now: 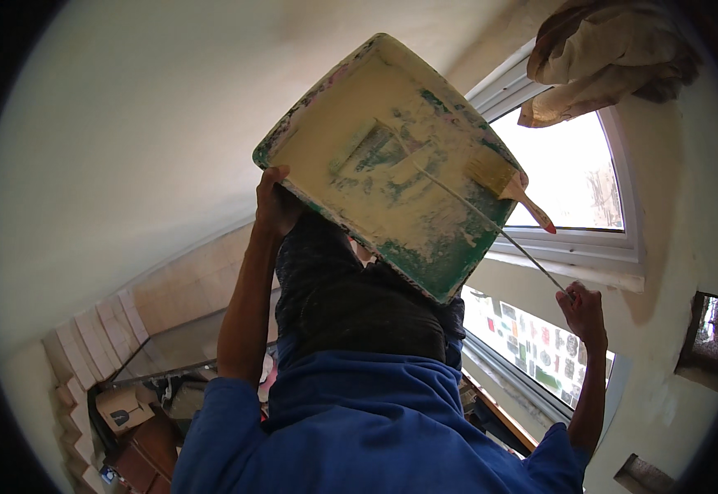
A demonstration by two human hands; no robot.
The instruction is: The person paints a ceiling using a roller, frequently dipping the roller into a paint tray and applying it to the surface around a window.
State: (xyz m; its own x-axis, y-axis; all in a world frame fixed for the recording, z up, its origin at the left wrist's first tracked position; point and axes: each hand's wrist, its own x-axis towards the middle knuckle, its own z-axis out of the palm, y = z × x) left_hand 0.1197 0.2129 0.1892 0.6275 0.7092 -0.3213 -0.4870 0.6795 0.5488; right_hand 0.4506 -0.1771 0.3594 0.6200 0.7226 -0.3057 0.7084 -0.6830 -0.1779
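Observation:
A large green tub (449, 280), its inside coated with cream paint, is tilted in front of me above my lap. My left hand (276, 206) is closed on its left rim, thumb over the edge. In my right hand (581, 313), out beyond the tub's lower right side, is one end of a thin pale rod (490, 221). The rod's other end reaches into the paint (326, 132) near the tub's middle. A paintbrush (525, 200) with a wooden, red-tipped handle rests across the right rim, its bristles inside the tub and its handle sticking out. Neither hand touches it.
A white-framed window (573, 181) is behind the tub on the right, with a bundled brown cloth (610, 58) above it. Lower down is another window pane (527, 342). At lower left stand pale steps (99, 342), and a cardboard box (123, 409) lies among clutter.

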